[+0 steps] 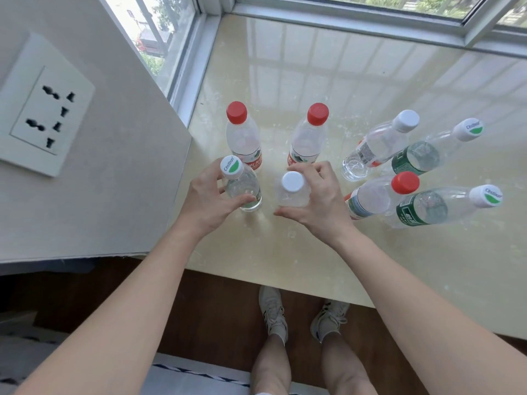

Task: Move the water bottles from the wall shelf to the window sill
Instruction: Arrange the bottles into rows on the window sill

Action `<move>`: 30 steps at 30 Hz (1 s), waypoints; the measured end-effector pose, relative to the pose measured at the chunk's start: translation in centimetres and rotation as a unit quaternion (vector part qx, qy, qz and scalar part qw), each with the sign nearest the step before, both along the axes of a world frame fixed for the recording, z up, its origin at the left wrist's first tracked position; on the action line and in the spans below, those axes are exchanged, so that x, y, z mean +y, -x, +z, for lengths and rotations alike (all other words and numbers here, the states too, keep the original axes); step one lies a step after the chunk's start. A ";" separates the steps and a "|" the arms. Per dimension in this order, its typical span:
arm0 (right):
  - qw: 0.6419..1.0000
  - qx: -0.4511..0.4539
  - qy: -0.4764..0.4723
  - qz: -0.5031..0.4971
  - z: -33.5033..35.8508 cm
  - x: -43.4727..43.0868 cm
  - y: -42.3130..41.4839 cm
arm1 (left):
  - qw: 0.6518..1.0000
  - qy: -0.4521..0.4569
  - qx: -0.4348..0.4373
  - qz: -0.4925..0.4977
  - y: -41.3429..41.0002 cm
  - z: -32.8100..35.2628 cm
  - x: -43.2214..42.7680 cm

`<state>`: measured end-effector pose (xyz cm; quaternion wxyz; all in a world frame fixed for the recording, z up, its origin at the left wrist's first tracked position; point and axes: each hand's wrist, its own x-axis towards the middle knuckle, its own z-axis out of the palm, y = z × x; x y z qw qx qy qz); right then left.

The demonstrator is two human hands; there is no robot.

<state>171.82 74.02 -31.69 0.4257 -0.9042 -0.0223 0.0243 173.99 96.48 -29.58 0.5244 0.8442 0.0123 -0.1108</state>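
Several water bottles stand upright on the cream window sill (285, 252). My left hand (208, 198) is wrapped around a green-labelled bottle with a white cap (245, 186) at the near left, its base on the sill. My right hand (316, 195) grips a clear bottle with a plain white cap (292, 189) beside it. Behind them stand two red-capped bottles (242, 135) (308, 138). To the right is a group with white caps (376, 146) (422, 155) (433, 206) and one red cap (379, 195).
A wall corner with a white socket plate (42, 109) rises at the left, close to my left hand. Window frames (342, 21) border the sill at the back and left. Below the sill's front edge are a wooden floor and my feet (302, 317).
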 end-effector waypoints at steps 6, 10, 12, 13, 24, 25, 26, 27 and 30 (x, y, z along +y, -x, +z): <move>0.997 0.067 -0.033 -0.030 -1.0 -0.7 0.2 | 1.000 -0.003 0.004 0.010 0.2 -0.3 -0.2; 0.995 0.083 -0.037 -0.050 -0.7 -1.1 0.2 | 1.000 -0.025 0.002 -0.003 0.1 -0.5 -0.1; 0.994 0.092 -0.034 -0.045 -0.6 -1.3 0.5 | 0.999 -0.032 -0.001 -0.006 0.1 -0.4 0.2; 0.994 0.098 -0.036 -0.039 -0.5 -1.2 0.7 | 0.999 -0.033 0.000 -0.007 0.1 -0.3 0.3; 0.990 0.121 -0.058 -0.037 -0.1 -0.6 1.0 | 0.999 -0.035 0.019 0.000 0.3 0.0 0.5; 0.990 0.122 -0.058 -0.037 -0.1 -0.6 1.1 | 0.999 -0.033 0.022 0.003 0.4 0.0 0.6; 0.990 0.124 -0.059 -0.038 0.0 -0.6 1.1 | 0.999 -0.033 0.024 0.004 0.4 0.1 0.5; 0.989 0.129 -0.062 -0.038 0.0 -0.7 1.2 | 0.999 -0.034 0.026 0.004 0.4 0.1 0.4; 0.982 0.168 -0.077 -0.031 0.8 -0.9 1.3 | 0.999 -0.034 0.038 0.011 0.4 0.3 0.2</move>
